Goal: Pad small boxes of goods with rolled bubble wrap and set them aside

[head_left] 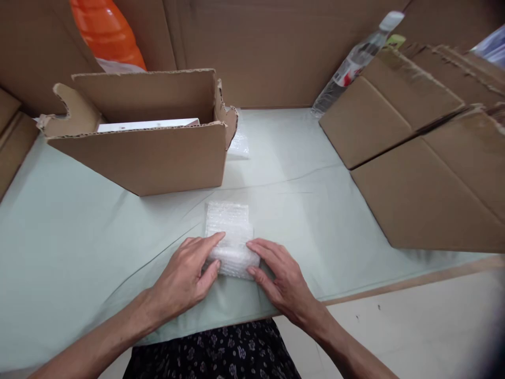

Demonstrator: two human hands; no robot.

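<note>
A small piece of bubble wrap (231, 218) lies near the table's front edge, with its lower part folded over into a thicker flap. My left hand (193, 266) holds the left side of the fold, index finger stretched across the top and thumb at the lower edge. On the right side, my right hand (280, 271) grips the fold between its fingers and thumb. Whether anything lies inside the wrap, I cannot tell.
An open cardboard box (138, 160) with white flat items in it stands behind at the left, more bubble wrap (240, 139) beside it. Cardboard boxes (434, 195) stand at the right, near a clear plastic bottle (351, 68). An orange bottle (108, 34) is at the back left.
</note>
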